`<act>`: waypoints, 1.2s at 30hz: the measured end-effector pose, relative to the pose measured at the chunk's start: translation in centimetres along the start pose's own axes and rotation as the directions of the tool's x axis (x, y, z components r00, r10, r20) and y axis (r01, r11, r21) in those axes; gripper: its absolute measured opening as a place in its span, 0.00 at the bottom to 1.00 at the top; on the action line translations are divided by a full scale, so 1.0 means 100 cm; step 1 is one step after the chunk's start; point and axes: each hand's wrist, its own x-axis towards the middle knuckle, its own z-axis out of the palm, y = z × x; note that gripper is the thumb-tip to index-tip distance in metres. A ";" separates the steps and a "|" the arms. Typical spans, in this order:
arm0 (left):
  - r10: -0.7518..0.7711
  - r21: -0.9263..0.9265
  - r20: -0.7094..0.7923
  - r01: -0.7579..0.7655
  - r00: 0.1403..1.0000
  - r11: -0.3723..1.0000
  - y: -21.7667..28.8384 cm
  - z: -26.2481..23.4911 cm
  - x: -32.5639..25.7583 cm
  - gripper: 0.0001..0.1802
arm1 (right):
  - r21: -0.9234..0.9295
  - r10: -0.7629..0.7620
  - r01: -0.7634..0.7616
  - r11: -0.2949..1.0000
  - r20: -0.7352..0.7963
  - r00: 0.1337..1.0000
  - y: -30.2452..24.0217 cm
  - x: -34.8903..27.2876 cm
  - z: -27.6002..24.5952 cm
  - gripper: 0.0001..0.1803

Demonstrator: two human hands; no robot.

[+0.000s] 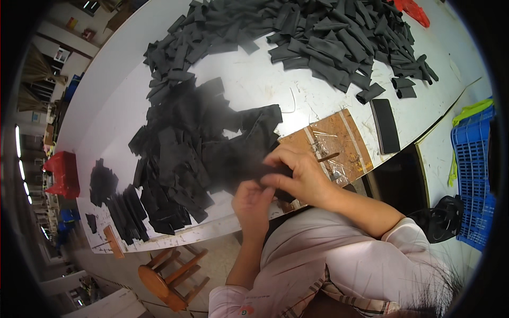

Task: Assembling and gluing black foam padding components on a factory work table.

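Close to the table's near edge, my right hand (pixel 301 172) has its fingers bent in a pinch on a dark fabric piece (pixel 284 195). My left hand (pixel 251 202) is right beside it with its fingertips closed on the same fabric; some blur there hides the exact grip. Just beyond both hands lies a loose heap of black cut fabric pieces (pixel 180 153). Beside my right hand is a brown board (pixel 339 139) with clear film and tape strips over it. A slim brown pointed stick (pixel 328 157) rests on that board.
A large pile of dark grey fabric tubes (pixel 339 45) covers the far side of the white table (pixel 114 100). A phone (pixel 385 126) lies right of the board. Blue crate (pixel 473 175) at right, red bin (pixel 62 174) at left, wooden stool (pixel 163 283) below the table edge.
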 end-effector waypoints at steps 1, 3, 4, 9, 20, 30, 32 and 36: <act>0.001 0.004 -0.025 -0.001 1.000 1.000 -0.003 -0.001 -0.002 0.10 | 0.108 0.147 -0.155 0.982 0.079 0.986 0.004 0.001 0.003 0.10; 0.003 0.002 -0.055 -0.002 0.998 1.000 -0.009 -0.007 0.000 0.09 | 0.239 0.208 -0.226 0.944 0.095 0.973 0.013 0.005 0.011 0.09; 0.044 0.023 -0.057 -0.043 0.997 0.999 -0.012 -0.011 0.001 0.10 | 0.369 0.269 -0.290 0.883 0.109 0.957 0.016 0.008 0.013 0.08; 0.150 0.010 -0.065 -0.150 0.987 0.989 0.011 -0.028 0.021 0.17 | 0.117 0.060 -0.100 0.988 0.309 0.949 0.026 0.025 0.005 0.07; -0.206 0.572 0.343 -0.029 0.917 0.820 0.078 -0.046 0.037 0.07 | -0.045 0.036 -0.012 0.999 0.572 0.820 0.015 0.035 0.004 0.10; -0.055 0.318 0.010 0.049 0.998 0.947 0.039 -0.037 0.012 0.03 | -0.411 -0.369 0.334 0.848 -0.006 0.929 -0.008 0.003 0.022 0.11; 0.005 0.312 0.000 -0.005 1.000 0.950 0.032 -0.025 0.004 0.03 | -0.099 -0.156 0.160 0.982 0.053 0.986 -0.011 -0.007 0.025 0.10; 0.297 0.494 -0.041 -0.239 0.954 0.836 0.008 -0.010 -0.006 0.02 | -0.088 -0.161 0.169 0.982 0.091 0.983 -0.001 -0.007 0.026 0.09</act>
